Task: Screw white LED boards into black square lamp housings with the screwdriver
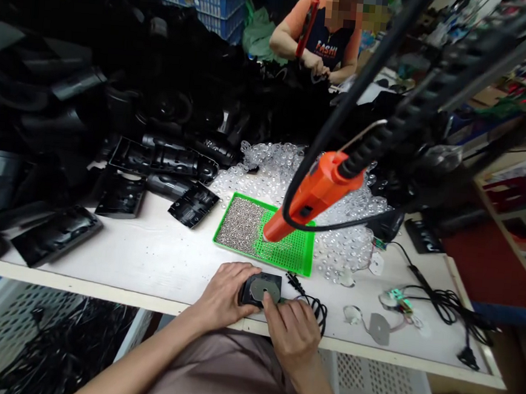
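My left hand curls around the left side of a small black square housing with a grey disc in it, near the table's front edge. My right hand holds the same housing from the right, thumb pressed on its lower edge. A black cable runs off to the right of the housing. Just behind it lies a green tray with many small screws heaped at its left. An orange electric screwdriver hangs over the tray on a coiled cord, touched by neither hand.
Black plastic shells pile up at left and behind. Clear lens pieces spread behind the tray. Small circuit boards with wires lie at right. A person works across the table. White crates stand below the table edge.
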`<state>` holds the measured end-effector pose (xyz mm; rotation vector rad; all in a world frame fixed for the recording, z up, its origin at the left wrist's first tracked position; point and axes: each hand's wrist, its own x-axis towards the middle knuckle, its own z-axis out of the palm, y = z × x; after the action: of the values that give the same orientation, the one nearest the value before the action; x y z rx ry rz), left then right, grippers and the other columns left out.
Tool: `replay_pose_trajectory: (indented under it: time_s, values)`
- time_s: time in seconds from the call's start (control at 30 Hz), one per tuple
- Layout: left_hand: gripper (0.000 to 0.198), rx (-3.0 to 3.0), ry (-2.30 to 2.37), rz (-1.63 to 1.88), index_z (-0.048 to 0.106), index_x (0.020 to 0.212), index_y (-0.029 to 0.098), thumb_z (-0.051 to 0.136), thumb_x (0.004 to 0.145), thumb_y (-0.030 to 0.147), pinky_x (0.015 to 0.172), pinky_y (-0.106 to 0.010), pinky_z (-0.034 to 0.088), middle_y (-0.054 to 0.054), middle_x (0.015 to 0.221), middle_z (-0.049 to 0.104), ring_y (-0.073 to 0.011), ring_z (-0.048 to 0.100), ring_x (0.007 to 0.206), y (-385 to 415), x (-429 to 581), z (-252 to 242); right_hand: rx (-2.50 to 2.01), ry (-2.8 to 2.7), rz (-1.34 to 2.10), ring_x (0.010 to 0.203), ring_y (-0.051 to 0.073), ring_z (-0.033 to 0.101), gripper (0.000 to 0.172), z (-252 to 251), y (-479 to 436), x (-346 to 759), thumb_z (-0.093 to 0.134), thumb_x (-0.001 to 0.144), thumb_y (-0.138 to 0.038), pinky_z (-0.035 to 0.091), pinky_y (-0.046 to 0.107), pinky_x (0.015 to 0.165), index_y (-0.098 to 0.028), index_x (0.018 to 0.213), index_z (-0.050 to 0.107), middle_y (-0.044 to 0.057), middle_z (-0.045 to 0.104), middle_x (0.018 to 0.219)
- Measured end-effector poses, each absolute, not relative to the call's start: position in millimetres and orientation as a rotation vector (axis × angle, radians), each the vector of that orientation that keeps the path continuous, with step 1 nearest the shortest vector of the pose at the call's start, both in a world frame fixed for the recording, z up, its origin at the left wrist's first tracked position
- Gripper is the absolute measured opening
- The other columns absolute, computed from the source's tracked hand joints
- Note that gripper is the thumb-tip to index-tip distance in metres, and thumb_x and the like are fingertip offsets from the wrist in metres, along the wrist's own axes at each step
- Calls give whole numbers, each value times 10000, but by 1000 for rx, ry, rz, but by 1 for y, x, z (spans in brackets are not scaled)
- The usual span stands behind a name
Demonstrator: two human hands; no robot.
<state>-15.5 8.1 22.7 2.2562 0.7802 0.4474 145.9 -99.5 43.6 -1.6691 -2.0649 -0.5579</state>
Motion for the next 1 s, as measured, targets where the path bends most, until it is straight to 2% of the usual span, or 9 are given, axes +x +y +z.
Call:
replay_pose_trajectory:
  time_s: [0.17, 0.4, 0.53, 0.67, 0.77, 0.87, 1.0]
  values:
    - [662, 2255, 776, 430, 471, 1274, 232, 781, 697, 329, 983, -459, 405, -105, 1231, 602, -288, 549, 1141, 9, -16, 20, -1776, -2066, -547, 645, 162, 491, 171, 46, -102, 142, 563, 872, -103, 396, 349, 717, -156, 1010, 650, 5, 545, 608]
    - [612, 2217, 759, 394, 466, 1300, 240, 718, 754, 357, 1009, -463, 396, -101, 1262, 583, -288, 522, 1177, 13, -20, 29, -2002, -2027, -339, 693, 202, 489, 238, 41, -110, 130, 510, 899, -136, 357, 374, 723, -154, 1103, 632, 40, 583, 694]
    - [414, 2130, 808, 420, 494, 1271, 232, 558, 886, 369, 1016, -448, 379, -94, 1241, 592, -262, 511, 1184, 9, -13, 35, -2040, -1990, -278, 707, 201, 502, 262, 39, -110, 127, 482, 913, -143, 354, 367, 715, -166, 1127, 632, 43, 596, 717]
    - [355, 2130, 1020, 467, 545, 1185, 208, 551, 892, 408, 957, -462, 377, -84, 1109, 640, -281, 523, 1127, 0, 2, 28, -1965, -1927, -135, 690, 184, 527, 228, 42, -109, 132, 496, 924, -182, 378, 336, 674, -191, 1085, 657, 26, 608, 710]
    - [311, 2167, 1043, 457, 533, 1182, 217, 535, 907, 362, 950, -451, 351, -70, 1120, 642, -273, 515, 1134, -4, 8, 23, -1876, -1855, -35, 801, 171, 587, 235, 44, -117, 154, 498, 932, -195, 442, 307, 744, -185, 1111, 650, 51, 670, 852]
    - [303, 2189, 1042, 469, 521, 1175, 218, 533, 906, 356, 961, -446, 330, -65, 1133, 640, -266, 509, 1138, -5, 8, 20, -2032, -1821, -135, 911, 195, 617, 222, 42, -134, 189, 498, 937, -240, 447, 338, 830, -162, 1054, 670, 88, 700, 988]
    - [296, 2213, 1052, 496, 508, 1174, 212, 516, 915, 354, 971, -448, 313, -71, 1148, 633, -264, 502, 1147, -6, 8, 17, -2246, -1846, -323, 781, 209, 632, 274, 46, -154, 222, 480, 944, -321, 424, 383, 801, -165, 896, 700, 84, 722, 863]
